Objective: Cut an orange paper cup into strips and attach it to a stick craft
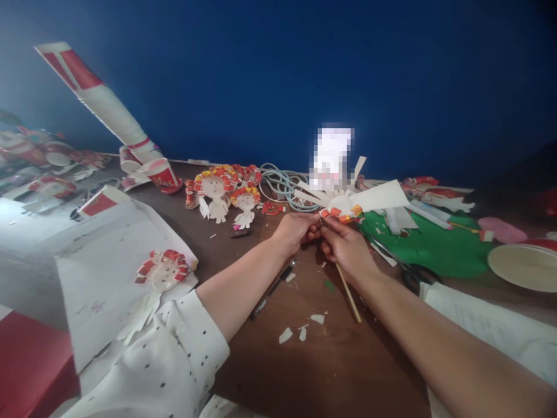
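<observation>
Over the brown table, both hands meet at a paper cutout point(342, 203) cut into white strips that fan out, some rolled into red and yellow curls along its near edge. My left hand point(302, 227) pinches the curled edge from the left, its fingertips partly hidden. Gripping the same edge from the right is my right hand point(346, 244), fingers bent. A thin wooden stick point(350, 296) slants down from beneath my right hand; I cannot see its upper end. Near my left forearm lies a black pen point(274, 290).
Finished paper figures point(217, 200) with curled red hair stand left of a coiled cable point(282, 183). Scissors point(415, 273) and a green sheet point(435, 249) are at right, beside a paper bowl point(522, 267). White sheets point(87, 290) lie left; paper scraps point(286, 335) dot the table.
</observation>
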Motion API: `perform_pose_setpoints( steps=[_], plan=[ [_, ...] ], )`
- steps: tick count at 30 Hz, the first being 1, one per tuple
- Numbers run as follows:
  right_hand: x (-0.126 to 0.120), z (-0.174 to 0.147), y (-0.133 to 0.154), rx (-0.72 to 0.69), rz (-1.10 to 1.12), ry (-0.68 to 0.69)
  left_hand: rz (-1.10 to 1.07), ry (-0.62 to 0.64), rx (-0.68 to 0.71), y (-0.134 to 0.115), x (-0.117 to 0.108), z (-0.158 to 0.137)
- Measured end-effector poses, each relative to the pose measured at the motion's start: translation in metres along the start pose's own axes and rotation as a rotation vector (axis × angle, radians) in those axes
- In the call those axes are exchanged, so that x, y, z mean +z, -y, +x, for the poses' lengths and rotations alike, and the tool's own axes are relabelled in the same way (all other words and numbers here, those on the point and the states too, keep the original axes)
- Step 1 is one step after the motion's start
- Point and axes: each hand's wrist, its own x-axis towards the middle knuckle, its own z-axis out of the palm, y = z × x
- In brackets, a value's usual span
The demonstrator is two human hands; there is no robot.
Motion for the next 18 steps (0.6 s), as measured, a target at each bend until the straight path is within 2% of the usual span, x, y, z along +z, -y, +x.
perform_pose_setpoints(
  steps=[6, 11, 18],
  plan=[
    [-0.002, 0.0008, -0.001, -0.038, -0.108, 0.02, 0.013, -0.011, -0.003, -0.0016, -0.001, 0.0003],
    [-0.0025, 0.0003, -0.0012, -0.079, -0.234, 0.008, -0.023, 0.032, -0.02, -0.0042, -0.001, -0.0012],
    [-0.0011, -0.0007, -0.0008, -0.123, -0.336, 0.008, -0.042, -0.028, -0.023, -0.0053, -0.0012, -0.0007]
  ],
)
